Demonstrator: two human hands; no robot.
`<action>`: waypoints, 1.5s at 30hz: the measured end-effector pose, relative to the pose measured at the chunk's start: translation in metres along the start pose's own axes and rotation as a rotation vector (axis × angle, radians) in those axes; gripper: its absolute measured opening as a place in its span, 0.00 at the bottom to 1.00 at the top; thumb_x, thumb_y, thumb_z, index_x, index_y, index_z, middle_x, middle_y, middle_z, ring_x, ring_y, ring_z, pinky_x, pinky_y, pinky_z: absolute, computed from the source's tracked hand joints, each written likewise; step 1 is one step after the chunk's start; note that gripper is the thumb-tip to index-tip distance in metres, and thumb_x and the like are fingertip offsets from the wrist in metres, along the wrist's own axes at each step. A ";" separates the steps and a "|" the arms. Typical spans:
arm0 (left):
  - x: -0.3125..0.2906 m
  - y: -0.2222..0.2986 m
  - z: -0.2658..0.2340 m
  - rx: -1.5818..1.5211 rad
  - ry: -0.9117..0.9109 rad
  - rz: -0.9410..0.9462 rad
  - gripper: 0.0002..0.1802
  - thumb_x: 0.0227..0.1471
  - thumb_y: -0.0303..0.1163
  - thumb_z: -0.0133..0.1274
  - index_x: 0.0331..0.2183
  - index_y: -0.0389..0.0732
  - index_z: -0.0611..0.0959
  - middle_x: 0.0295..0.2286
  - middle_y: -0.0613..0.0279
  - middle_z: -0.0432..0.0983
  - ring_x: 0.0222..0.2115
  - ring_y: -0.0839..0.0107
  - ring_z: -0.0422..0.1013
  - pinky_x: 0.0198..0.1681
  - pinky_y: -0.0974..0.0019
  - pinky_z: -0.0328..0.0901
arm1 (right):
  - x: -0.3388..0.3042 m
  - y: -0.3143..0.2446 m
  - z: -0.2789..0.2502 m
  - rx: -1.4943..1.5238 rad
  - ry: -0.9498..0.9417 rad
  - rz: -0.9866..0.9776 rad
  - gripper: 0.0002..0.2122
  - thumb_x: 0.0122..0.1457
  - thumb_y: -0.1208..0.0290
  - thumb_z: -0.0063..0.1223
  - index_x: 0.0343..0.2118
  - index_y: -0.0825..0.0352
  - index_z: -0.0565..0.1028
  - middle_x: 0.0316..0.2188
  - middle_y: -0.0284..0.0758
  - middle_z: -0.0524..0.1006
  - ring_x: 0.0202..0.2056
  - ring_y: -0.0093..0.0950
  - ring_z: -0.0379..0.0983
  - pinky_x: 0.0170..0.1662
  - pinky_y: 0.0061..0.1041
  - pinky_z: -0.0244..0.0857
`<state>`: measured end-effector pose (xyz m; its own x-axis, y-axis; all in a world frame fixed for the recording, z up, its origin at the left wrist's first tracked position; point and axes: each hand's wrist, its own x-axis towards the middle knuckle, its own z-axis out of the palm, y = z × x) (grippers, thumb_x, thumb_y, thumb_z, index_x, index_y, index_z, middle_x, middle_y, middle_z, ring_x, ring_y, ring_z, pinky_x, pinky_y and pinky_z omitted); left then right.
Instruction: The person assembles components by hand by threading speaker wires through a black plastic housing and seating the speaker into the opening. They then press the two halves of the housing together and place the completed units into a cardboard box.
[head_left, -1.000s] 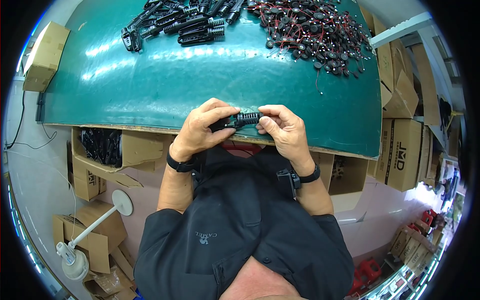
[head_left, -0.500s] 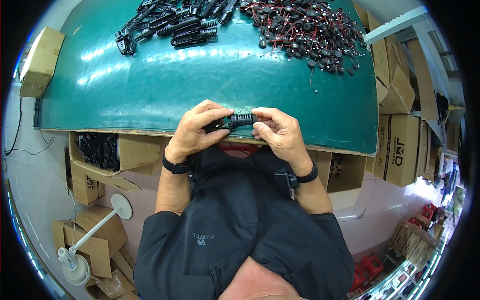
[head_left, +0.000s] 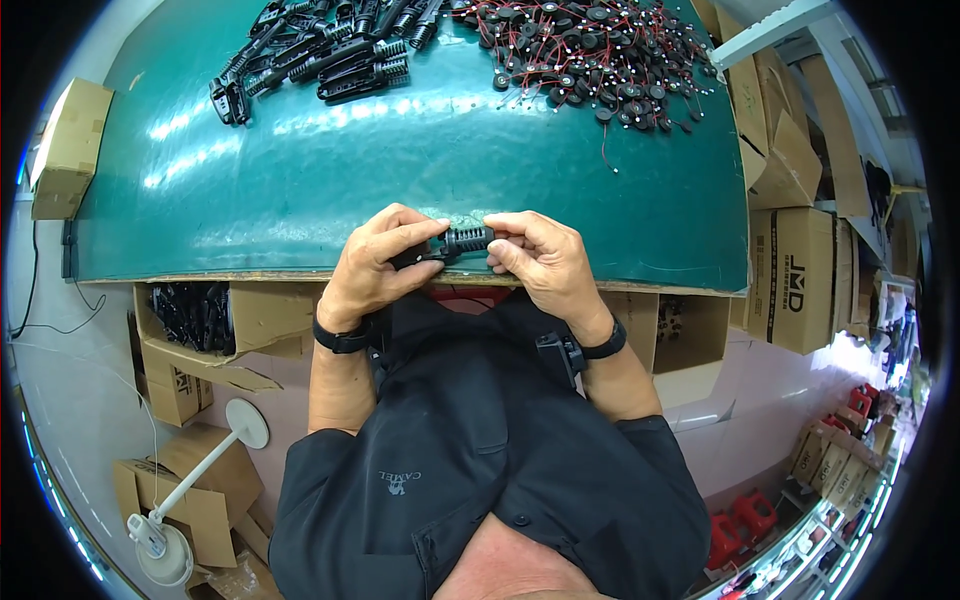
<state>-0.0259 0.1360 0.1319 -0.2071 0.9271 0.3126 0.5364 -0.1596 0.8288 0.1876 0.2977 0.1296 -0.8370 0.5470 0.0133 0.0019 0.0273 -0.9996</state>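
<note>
Both hands hold one black plastic housing with a ribbed end [head_left: 466, 240], just above the near edge of the green table [head_left: 300, 190]. Its darker left end sits between the thumb and fingers of my left hand [head_left: 375, 262]. My right hand [head_left: 545, 262] pinches the ribbed right end with thumb and fingertips. Whether a smaller part lies under the right fingertips is hidden. Farther off, at the back of the table, lies a heap of similar black housings [head_left: 340, 60]. Right of it spreads a pile of small round black speakers [head_left: 610, 60] with red wires.
Under the table's left side, an open carton [head_left: 270, 312] holds more black parts. Another open carton [head_left: 690, 340] is below on the right. Cardboard boxes [head_left: 795, 280] stand past the right edge, and one box [head_left: 72, 148] at the left corner. A white stand [head_left: 200, 470] is at lower left.
The whole scene has shifted slightly left in the picture as the head view turned. Both hands keep their hold on the black housing, with little change in grip.
</note>
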 end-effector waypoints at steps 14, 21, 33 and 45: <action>0.000 -0.002 -0.005 -0.032 -0.050 -0.008 0.35 0.41 0.18 0.72 0.54 0.44 0.87 0.38 0.59 0.80 0.34 0.66 0.76 0.37 0.64 0.72 | 0.002 -0.004 0.004 0.004 -0.019 -0.019 0.10 0.66 0.81 0.61 0.49 0.76 0.82 0.35 0.36 0.84 0.35 0.21 0.83 0.39 0.20 0.80; 0.009 0.003 -0.016 -0.003 -0.106 -0.022 0.33 0.41 0.19 0.73 0.53 0.42 0.87 0.36 0.58 0.80 0.32 0.66 0.76 0.37 0.63 0.72 | 0.010 0.011 -0.001 -0.121 -0.075 -0.110 0.11 0.65 0.81 0.63 0.50 0.74 0.81 0.35 0.35 0.84 0.34 0.19 0.83 0.37 0.19 0.79; 0.069 0.058 -0.110 0.769 -0.300 -0.100 0.16 0.44 0.26 0.72 0.38 0.40 0.88 0.34 0.56 0.79 0.31 0.54 0.79 0.37 0.54 0.74 | 0.007 0.007 0.008 -0.237 0.062 -0.256 0.14 0.62 0.78 0.68 0.50 0.72 0.82 0.36 0.36 0.83 0.33 0.21 0.81 0.36 0.21 0.76; 0.119 0.058 -0.077 1.041 -0.751 -0.076 0.12 0.42 0.32 0.71 0.32 0.41 0.86 0.33 0.56 0.78 0.31 0.49 0.79 0.36 0.50 0.74 | 0.011 0.013 0.008 -0.244 0.059 -0.391 0.13 0.61 0.77 0.69 0.48 0.72 0.82 0.35 0.38 0.82 0.29 0.24 0.80 0.34 0.22 0.75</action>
<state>-0.0826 0.2108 0.2531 0.0616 0.9393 -0.3375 0.9969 -0.0743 -0.0247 0.1744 0.2971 0.1168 -0.7681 0.5030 0.3963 -0.1725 0.4334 -0.8845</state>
